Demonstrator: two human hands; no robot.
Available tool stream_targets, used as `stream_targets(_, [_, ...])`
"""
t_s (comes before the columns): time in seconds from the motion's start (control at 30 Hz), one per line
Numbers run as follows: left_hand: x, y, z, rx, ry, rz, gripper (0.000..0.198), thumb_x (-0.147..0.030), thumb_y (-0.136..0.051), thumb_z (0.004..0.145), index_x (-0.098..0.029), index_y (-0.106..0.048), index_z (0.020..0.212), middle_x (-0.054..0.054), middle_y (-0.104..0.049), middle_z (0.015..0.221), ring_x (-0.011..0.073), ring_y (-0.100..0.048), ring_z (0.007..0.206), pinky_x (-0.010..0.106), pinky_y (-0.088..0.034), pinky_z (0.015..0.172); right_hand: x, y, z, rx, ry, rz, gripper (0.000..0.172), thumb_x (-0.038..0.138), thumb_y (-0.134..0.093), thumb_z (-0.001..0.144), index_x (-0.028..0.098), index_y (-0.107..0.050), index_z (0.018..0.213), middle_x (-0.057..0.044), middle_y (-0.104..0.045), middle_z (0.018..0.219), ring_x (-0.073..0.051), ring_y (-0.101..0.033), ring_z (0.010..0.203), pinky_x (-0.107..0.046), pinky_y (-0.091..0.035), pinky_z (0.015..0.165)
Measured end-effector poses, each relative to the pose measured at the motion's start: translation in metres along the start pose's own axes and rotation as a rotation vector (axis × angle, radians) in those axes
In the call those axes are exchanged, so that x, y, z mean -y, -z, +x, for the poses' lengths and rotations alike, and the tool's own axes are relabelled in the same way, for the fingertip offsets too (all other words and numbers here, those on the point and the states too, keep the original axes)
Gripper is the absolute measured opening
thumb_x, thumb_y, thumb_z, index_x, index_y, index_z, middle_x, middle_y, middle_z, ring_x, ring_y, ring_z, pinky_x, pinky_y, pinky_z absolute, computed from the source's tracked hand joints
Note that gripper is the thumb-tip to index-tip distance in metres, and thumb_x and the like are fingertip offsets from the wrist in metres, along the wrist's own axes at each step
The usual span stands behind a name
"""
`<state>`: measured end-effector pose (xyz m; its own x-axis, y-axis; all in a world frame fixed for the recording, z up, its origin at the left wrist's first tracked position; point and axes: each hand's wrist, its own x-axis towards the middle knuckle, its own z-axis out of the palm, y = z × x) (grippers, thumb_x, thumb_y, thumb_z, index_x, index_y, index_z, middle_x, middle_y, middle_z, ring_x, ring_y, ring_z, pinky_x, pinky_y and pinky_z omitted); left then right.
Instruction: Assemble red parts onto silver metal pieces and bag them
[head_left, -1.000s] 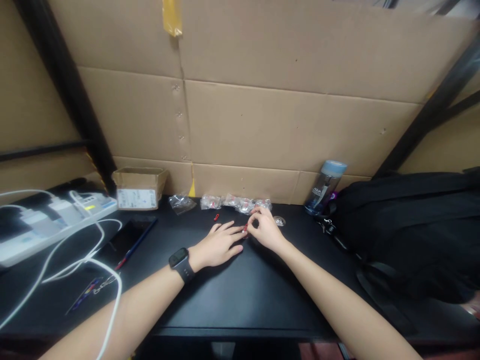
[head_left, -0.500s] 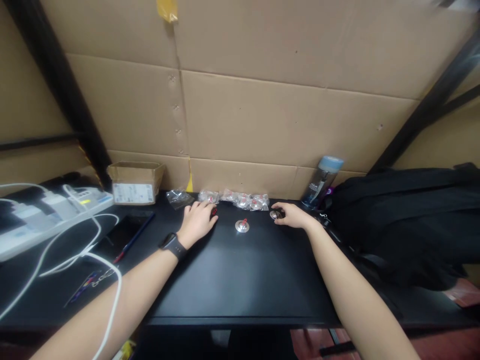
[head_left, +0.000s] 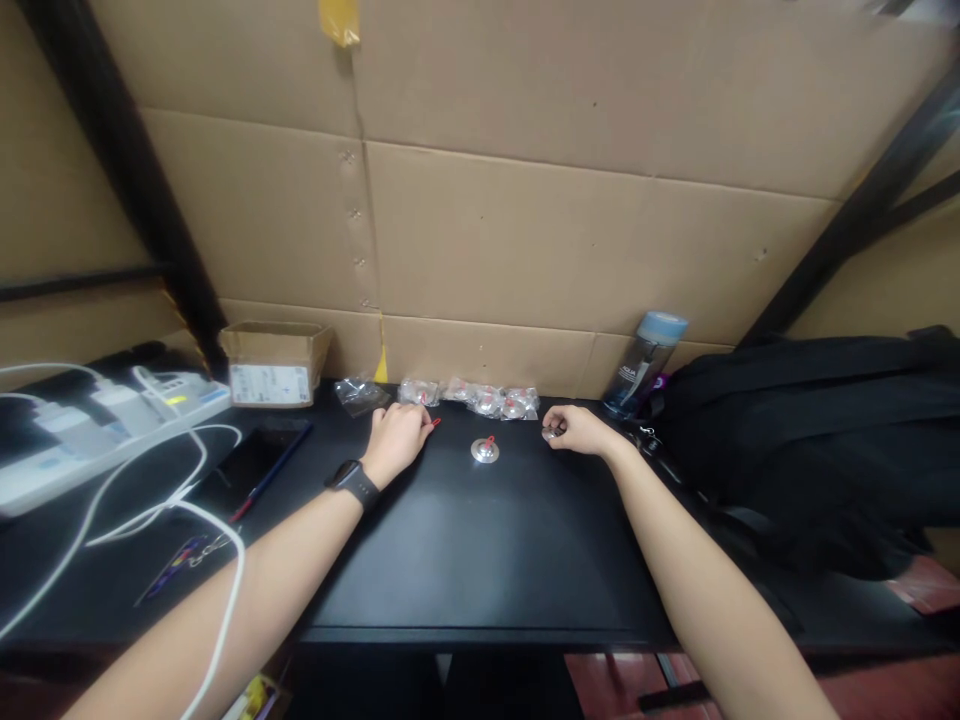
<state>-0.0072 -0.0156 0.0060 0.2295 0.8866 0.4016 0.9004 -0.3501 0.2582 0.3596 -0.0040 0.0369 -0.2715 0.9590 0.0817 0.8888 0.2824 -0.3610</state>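
My left hand (head_left: 399, 438), wearing a black watch (head_left: 352, 482), is closed in a pinch on a small red strip (head_left: 435, 423), whose end sticks out past the fingertips. Whatever else it holds is hidden. Across the table, the fingers of my right hand (head_left: 581, 431) are closed on the edge of a small silver metal disc (head_left: 553, 433). Between the hands lies another silver disc (head_left: 484, 452), domed in the middle with a red tab on top. Behind it several similar discs in clear plastic bags (head_left: 489, 400) line the cardboard wall, one bag (head_left: 418, 391) just beyond my left hand.
A crumpled clear bag (head_left: 361, 394) and an open cardboard box (head_left: 271, 365) stand at the back left. Nearer are a phone (head_left: 251, 465), a white power strip (head_left: 112, 435) and loose cables. A bottle (head_left: 641, 365) and a black bag (head_left: 810, 460) occupy the right.
My left fingers have drawn together, and the red strip now shows at their tips. My right hand has closed from a wider grasp onto the silver disc. The middle disc stays put.
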Motion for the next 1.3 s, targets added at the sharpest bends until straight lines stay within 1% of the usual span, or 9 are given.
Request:
stream_targets(0.23, [-0.013, 0.01, -0.002, -0.036, 0.015, -0.251, 0.012, -0.028, -0.059, 0.094, -0.023, -0.069, 0.099, 0.003, -0.079, 0.1, 0.0241, -0.072, 0.098, 0.038, -0.041, 0.094, 0.002, 0.004, -0.001, 0.004, -0.004, -0.047, 0.038, 0.019, -0.078, 0.056, 0.019, -0.069, 0.094, -0.002, -0.069, 0.09, -0.018, -0.062, 0.077, -0.026, -0.045, 0.068])
stream_targets(0.4, [-0.03, 0.018, -0.011, -0.094, -0.092, -0.408, 0.016, -0.029, -0.06, 0.094, -0.028, -0.075, 0.098, -0.002, -0.08, 0.103, 0.0213, -0.074, 0.095, 0.034, -0.048, 0.093, 0.012, 0.008, -0.004, -0.045, 0.096, 0.034, 0.042, 0.017, -0.074, 0.061, 0.02, -0.07, 0.102, -0.003, -0.066, 0.1, -0.016, -0.062, 0.077, -0.027, -0.049, 0.073])
stream_targets(0.5, [-0.036, 0.02, -0.015, -0.122, -0.138, -0.484, 0.017, -0.033, -0.062, 0.094, -0.027, -0.078, 0.096, -0.001, -0.08, 0.103, 0.0214, -0.074, 0.095, 0.033, -0.05, 0.093, 0.028, 0.008, -0.007, -0.108, 0.207, 0.208, 0.043, 0.012, -0.071, 0.06, 0.019, -0.071, 0.102, -0.004, -0.065, 0.104, -0.017, -0.064, 0.083, -0.028, -0.053, 0.075])
stream_targets(0.6, [-0.04, 0.021, -0.017, -0.145, -0.187, -0.527, 0.015, -0.038, -0.069, 0.091, -0.026, -0.079, 0.093, 0.001, -0.08, 0.104, 0.0225, -0.074, 0.099, 0.033, -0.051, 0.092, 0.054, 0.001, -0.01, -0.113, 0.279, 0.477, 0.039, 0.013, -0.07, 0.064, 0.021, -0.073, 0.102, -0.006, -0.063, 0.113, -0.019, -0.066, 0.093, -0.029, -0.057, 0.074])
stream_targets(0.73, [-0.048, 0.023, -0.021, -0.179, -0.237, -0.504, 0.013, -0.039, -0.073, 0.089, -0.028, -0.08, 0.09, 0.001, -0.08, 0.103, 0.0243, -0.072, 0.106, 0.036, -0.048, 0.093, 0.093, -0.017, -0.015, -0.18, 0.31, 0.852, 0.034, 0.019, -0.076, 0.071, 0.023, -0.078, 0.105, -0.007, -0.063, 0.115, -0.02, -0.067, 0.1, -0.036, -0.06, 0.086])
stream_targets(0.83, [-0.056, 0.027, -0.026, -0.188, -0.241, -0.48, 0.01, -0.034, -0.072, 0.091, -0.028, -0.078, 0.089, 0.002, -0.08, 0.103, 0.0256, -0.07, 0.111, 0.04, -0.043, 0.094, 0.117, -0.031, -0.021, -0.145, 0.237, 1.151, 0.034, 0.023, -0.082, 0.071, 0.022, -0.078, 0.105, -0.008, -0.067, 0.115, -0.022, -0.068, 0.099, -0.039, -0.061, 0.087])
stream_targets(0.9, [-0.061, 0.03, -0.03, -0.206, -0.248, -0.5, 0.008, -0.03, -0.07, 0.092, -0.026, -0.076, 0.089, 0.002, -0.079, 0.105, 0.0249, -0.069, 0.113, 0.04, -0.041, 0.094, 0.128, -0.037, -0.025, -0.08, 0.164, 1.334, 0.034, 0.026, -0.084, 0.073, 0.022, -0.076, 0.105, -0.007, -0.07, 0.106, -0.02, -0.069, 0.091, -0.039, -0.061, 0.083])
stream_targets(1.03, [-0.064, 0.035, -0.033, -0.278, -0.281, -0.537, 0.009, -0.025, -0.068, 0.094, -0.024, -0.073, 0.088, 0.002, -0.078, 0.104, 0.0223, -0.068, 0.113, 0.038, -0.038, 0.094, 0.141, -0.039, -0.032, -0.012, 0.083, 1.553, 0.03, 0.02, -0.086, 0.07, 0.021, -0.075, 0.098, -0.003, -0.069, 0.104, -0.015, -0.068, 0.083, -0.034, -0.061, 0.078])
stream_targets(1.3, [-0.055, 0.035, -0.03, -0.462, -0.522, -0.274, 0.011, -0.024, -0.066, 0.097, -0.027, -0.075, 0.103, 0.0, -0.081, 0.097, 0.0216, -0.068, 0.105, 0.041, -0.031, 0.088, 0.145, -0.038, -0.034, 0.104, 0.02, 1.723, 0.03, 0.016, -0.084, 0.074, 0.023, -0.071, 0.101, -0.001, -0.069, 0.099, -0.018, -0.069, 0.091, -0.045, -0.059, 0.093])
